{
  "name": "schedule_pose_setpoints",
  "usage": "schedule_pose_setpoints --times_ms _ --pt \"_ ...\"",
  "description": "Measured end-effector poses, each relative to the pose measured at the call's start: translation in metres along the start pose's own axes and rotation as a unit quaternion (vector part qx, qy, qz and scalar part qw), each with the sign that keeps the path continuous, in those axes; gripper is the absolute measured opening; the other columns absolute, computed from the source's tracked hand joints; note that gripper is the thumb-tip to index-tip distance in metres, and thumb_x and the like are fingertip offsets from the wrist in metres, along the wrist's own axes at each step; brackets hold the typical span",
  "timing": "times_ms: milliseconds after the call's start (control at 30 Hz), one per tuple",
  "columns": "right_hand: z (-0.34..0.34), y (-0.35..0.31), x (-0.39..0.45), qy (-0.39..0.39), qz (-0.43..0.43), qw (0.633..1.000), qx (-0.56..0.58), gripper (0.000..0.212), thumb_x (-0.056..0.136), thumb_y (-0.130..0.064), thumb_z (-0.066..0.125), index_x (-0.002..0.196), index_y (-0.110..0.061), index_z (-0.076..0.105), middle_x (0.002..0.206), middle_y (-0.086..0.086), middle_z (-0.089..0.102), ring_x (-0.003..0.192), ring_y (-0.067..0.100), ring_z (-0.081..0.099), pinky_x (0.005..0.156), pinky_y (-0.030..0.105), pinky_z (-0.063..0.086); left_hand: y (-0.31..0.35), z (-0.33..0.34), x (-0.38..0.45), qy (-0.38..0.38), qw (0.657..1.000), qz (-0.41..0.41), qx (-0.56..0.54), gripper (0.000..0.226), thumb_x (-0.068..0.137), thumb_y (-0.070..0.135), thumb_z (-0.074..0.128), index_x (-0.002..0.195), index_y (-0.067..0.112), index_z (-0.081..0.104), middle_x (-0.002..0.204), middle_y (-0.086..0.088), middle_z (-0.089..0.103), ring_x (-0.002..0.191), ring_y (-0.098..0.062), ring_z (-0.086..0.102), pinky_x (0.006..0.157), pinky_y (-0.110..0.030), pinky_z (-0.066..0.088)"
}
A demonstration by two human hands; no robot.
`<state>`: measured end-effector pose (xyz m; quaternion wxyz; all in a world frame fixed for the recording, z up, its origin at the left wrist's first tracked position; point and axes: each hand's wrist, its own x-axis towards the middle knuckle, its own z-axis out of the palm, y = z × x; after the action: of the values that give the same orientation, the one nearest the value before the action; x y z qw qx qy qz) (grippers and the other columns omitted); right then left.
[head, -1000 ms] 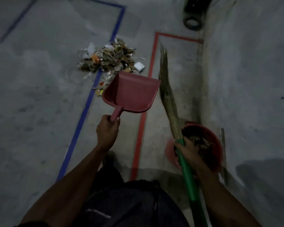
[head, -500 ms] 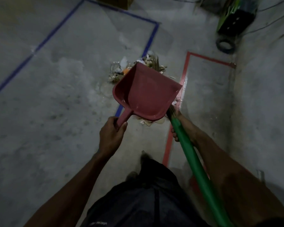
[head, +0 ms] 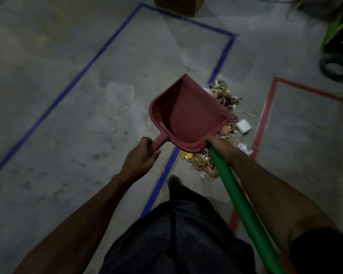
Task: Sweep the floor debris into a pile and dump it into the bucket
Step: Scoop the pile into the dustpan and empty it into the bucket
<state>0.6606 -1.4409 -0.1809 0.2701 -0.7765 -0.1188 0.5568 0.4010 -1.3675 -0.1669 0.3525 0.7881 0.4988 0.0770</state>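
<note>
Left hand (head: 141,157) grips the red dustpan (head: 188,117) by its handle, empty above the debris pile (head: 224,95) on the floor; right hand (head: 219,146) holds the green broom (head: 244,208). Debris looks light, loose scraps, likely to scatter. Bucket out of view.

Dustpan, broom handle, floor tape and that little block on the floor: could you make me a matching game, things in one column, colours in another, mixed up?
Things:
1. dustpan, gripped by the left hand
2. broom handle, gripped by the right hand
3. tape line passing under the dustpan
4. small block beside the debris pile

Colours:
A. blue
B. white
C. dark red
D. green

Pairs: 1-C, 2-D, 3-A, 4-B
</note>
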Motion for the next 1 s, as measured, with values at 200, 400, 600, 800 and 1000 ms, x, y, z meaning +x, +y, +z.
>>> schedule_pose_setpoints --times_ms 200,400,600,800,1000 --pt "0.024 -0.093 0.039 -0.01 -0.014 0.999 -0.043 0.03 0.092 -0.036 0.055 0.087 -0.006 0.058 0.066 0.01 0.053 0.046 0.018 0.049 0.041 0.021 0.039 -0.016 -0.042 0.083 -0.025 0.983 -0.038 0.18 0.02 0.088 0.021 0.052 0.102 0.01 0.042 0.079 -0.003 0.055 0.063 -0.023 0.052 0.056 -0.028 0.037" --pt "0.06 -0.154 0.075 0.022 -0.007 0.999 -0.029 0.035 0.09 -0.037 0.059 0.09 -0.003 0.06 0.069 0.014 0.056 0.051 0.024 0.054 0.047 0.027 0.044 -0.039 -0.074 0.156 0.001 0.977 -0.107 0.183 0.02 0.084 0.026 0.054 0.096 0.012 0.047 0.082 -0.004 0.059 0.067 -0.025 0.056 0.066 -0.032 0.047" --pt "0.106 -0.198 0.111 0.06 0.018 0.998 0.012 0.038 0.091 -0.041 0.059 0.1 -0.004 0.061 0.081 0.016 0.062 0.056 0.025 0.058 0.049 0.029 0.048 -0.082 -0.114 0.241 -0.005 0.981 -0.076 0.179 0.017 0.09 0.03 0.054 0.091 0.013 0.056 0.076 -0.001 0.057 0.066 -0.021 0.055 0.062 -0.027 0.042" --pt "0.15 -0.237 0.114 0.081 0.037 0.994 0.07 0.078 0.082 -0.061 0.065 0.132 -0.003 0.051 0.116 0.014 0.064 0.079 0.021 0.066 0.067 0.028 0.055 -0.128 -0.163 0.31 -0.054 0.984 -0.02 0.169 0.017 0.088 0.027 0.056 0.087 0.01 0.057 0.074 -0.006 0.062 0.068 -0.029 0.064 0.062 -0.031 0.05" --pt "0.171 -0.236 0.104 0.121 0.053 0.989 0.059 0.054 0.082 -0.02 0.078 0.125 0.0 0.054 0.112 0.03 0.064 0.075 0.03 0.063 0.055 0.03 0.053 -0.161 -0.195 0.356 -0.075 0.987 -0.037 0.136 0.018 0.087 0.023 0.056 0.093 0.006 0.054 0.075 -0.008 0.057 0.072 -0.033 0.062 0.062 -0.03 0.041"
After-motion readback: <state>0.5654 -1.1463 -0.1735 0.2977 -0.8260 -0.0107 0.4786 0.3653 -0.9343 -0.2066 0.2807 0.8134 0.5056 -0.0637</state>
